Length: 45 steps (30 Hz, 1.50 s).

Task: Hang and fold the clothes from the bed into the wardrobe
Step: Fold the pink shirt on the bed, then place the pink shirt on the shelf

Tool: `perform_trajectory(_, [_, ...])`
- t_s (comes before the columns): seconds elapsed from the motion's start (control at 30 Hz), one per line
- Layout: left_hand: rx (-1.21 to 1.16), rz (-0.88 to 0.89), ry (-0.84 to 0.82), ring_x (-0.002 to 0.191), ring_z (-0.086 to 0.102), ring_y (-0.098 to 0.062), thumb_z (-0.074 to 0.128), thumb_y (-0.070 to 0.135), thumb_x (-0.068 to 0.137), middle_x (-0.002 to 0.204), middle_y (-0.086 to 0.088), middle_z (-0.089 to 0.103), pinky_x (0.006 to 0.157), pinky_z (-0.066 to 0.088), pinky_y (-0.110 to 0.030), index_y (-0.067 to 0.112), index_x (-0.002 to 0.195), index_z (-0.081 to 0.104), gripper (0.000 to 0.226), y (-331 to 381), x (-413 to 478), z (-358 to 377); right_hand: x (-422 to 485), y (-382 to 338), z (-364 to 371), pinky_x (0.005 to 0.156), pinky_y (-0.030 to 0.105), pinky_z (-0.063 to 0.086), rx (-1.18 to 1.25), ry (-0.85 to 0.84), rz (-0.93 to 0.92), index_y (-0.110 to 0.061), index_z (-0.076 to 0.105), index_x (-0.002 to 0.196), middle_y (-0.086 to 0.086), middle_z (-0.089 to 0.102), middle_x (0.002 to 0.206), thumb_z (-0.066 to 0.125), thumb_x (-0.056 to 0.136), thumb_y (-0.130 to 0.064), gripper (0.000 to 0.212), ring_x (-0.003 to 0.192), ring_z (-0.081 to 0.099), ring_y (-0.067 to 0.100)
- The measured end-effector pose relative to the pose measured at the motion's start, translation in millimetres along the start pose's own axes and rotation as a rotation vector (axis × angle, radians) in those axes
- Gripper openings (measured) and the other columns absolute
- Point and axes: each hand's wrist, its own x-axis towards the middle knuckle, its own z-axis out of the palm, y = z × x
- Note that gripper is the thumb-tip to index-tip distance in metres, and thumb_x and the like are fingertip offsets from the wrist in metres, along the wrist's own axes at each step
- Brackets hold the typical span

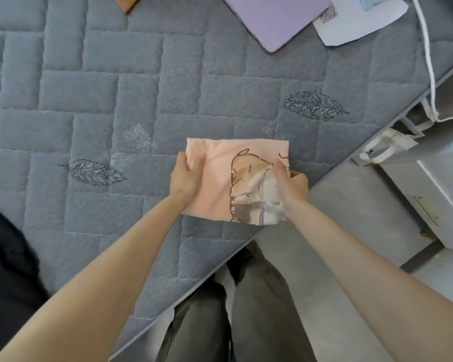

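Both left hand and right hand grip the pink garment.

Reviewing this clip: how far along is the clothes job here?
Done: the pink printed garment is folded into a compact rectangle on the grey quilted bed. In hand: the left hand and right hand grip its opposite side edges. Left: it has not been put away, a dark garment lies at the bed's near left side, and no wardrobe is in view.
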Motion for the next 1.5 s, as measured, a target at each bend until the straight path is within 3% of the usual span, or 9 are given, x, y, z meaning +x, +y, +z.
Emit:
perform_trajectory(0.23, [-0.181, 0.040, -0.073, 0.082, 0.054, -0.001, 0.055, 0.045, 0.091, 0.095, 0.011, 0.054, 0.063, 0.041, -0.021, 0.018, 0.110, 0.042, 0.035, 25, -77, -25, -79, -1, -67, 0.086, 0.034, 0.052, 0.053, 0.048, -0.143, -0.003, 0.060, 0.114, 0.010, 0.067, 0.109, 0.063, 0.085, -0.054, 0.058, 0.099, 0.064, 0.022])
perform_trajectory(0.47, [-0.194, 0.204, -0.302, 0.082, 0.058, -0.005, 0.049, 0.043, 0.095, 0.095, 0.009, 0.060, 0.061, 0.042, -0.022, 0.021, 0.104, 0.051, 0.024, 54, -164, -37, -184, 39, -141, 0.088, 0.039, 0.055, 0.279, 0.217, -0.149, -0.011, 0.064, 0.110, 0.005, 0.070, 0.103, 0.059, 0.088, -0.052, 0.048, 0.096, 0.066, 0.022])
perform_trajectory(0.77, [-0.009, 0.482, -0.720, 0.081, 0.057, -0.007, 0.049, 0.039, 0.096, 0.105, 0.002, 0.061, 0.061, 0.042, -0.023, 0.010, 0.120, 0.050, 0.038, 114, -318, -9, -332, 123, -260, 0.061, 0.026, 0.044, 0.655, 0.549, -0.105, -0.014, 0.059, 0.081, 0.002, 0.062, 0.076, 0.056, 0.090, -0.052, 0.038, 0.070, 0.057, 0.018])
perform_trajectory(0.93, [0.078, 0.653, -0.923, 0.087, 0.058, -0.008, 0.051, 0.036, 0.095, 0.115, -0.002, 0.060, 0.066, 0.045, -0.023, 0.010, 0.124, 0.050, 0.038, 155, -423, 25, -402, 166, -337, 0.094, 0.041, 0.050, 0.831, 0.757, -0.117, -0.002, 0.061, 0.114, 0.013, 0.067, 0.111, 0.056, 0.090, -0.052, 0.056, 0.101, 0.064, 0.027])
perform_trajectory(1.0, [0.107, 0.711, -0.998, 0.092, 0.059, -0.011, 0.051, 0.034, 0.095, 0.112, -0.001, 0.061, 0.074, 0.048, -0.025, 0.011, 0.120, 0.052, 0.034, 167, -467, 40, -428, 183, -365, 0.096, 0.045, 0.050, 0.892, 0.814, -0.124, -0.003, 0.061, 0.115, 0.016, 0.067, 0.111, 0.056, 0.090, -0.053, 0.056, 0.104, 0.064, 0.031])
perform_trajectory(1.1, [0.147, 0.824, -1.096, 0.080, 0.053, -0.001, 0.050, 0.035, 0.095, 0.094, 0.011, 0.057, 0.058, 0.042, -0.015, 0.015, 0.109, 0.051, 0.024, 179, -537, 64, -466, 208, -409, 0.095, 0.046, 0.050, 0.965, 0.940, -0.127, -0.004, 0.061, 0.115, 0.018, 0.066, 0.113, 0.054, 0.092, -0.051, 0.053, 0.104, 0.063, 0.032])
perform_trajectory(1.23, [0.224, 0.932, -1.223, 0.098, 0.057, -0.017, 0.050, 0.039, 0.092, 0.113, -0.001, 0.059, 0.079, 0.046, -0.032, 0.012, 0.123, 0.051, 0.041, 186, -629, 98, -519, 247, -465, 0.095, 0.044, 0.051, 1.058, 1.101, -0.120, -0.003, 0.062, 0.116, 0.018, 0.066, 0.113, 0.053, 0.095, -0.044, 0.047, 0.104, 0.064, 0.033])
perform_trajectory(1.33, [0.242, 0.984, -1.344, 0.090, 0.057, -0.013, 0.051, 0.039, 0.092, 0.104, 0.003, 0.060, 0.069, 0.043, -0.028, 0.013, 0.119, 0.051, 0.038, 185, -701, 122, -560, 280, -504, 0.095, 0.043, 0.050, 1.113, 1.191, -0.119, -0.004, 0.061, 0.118, 0.016, 0.066, 0.114, 0.054, 0.094, -0.043, 0.046, 0.105, 0.064, 0.031])
perform_trajectory(1.5, [0.228, 1.092, -1.527, 0.082, 0.056, -0.010, 0.051, 0.033, 0.093, 0.097, 0.003, 0.059, 0.059, 0.040, -0.025, 0.011, 0.113, 0.050, 0.030, 176, -830, 158, -627, 339, -573, 0.067, 0.026, 0.055, 1.195, 1.305, -0.161, -0.011, 0.064, 0.108, 0.005, 0.069, 0.097, 0.052, 0.096, -0.042, 0.035, 0.086, 0.067, 0.020])
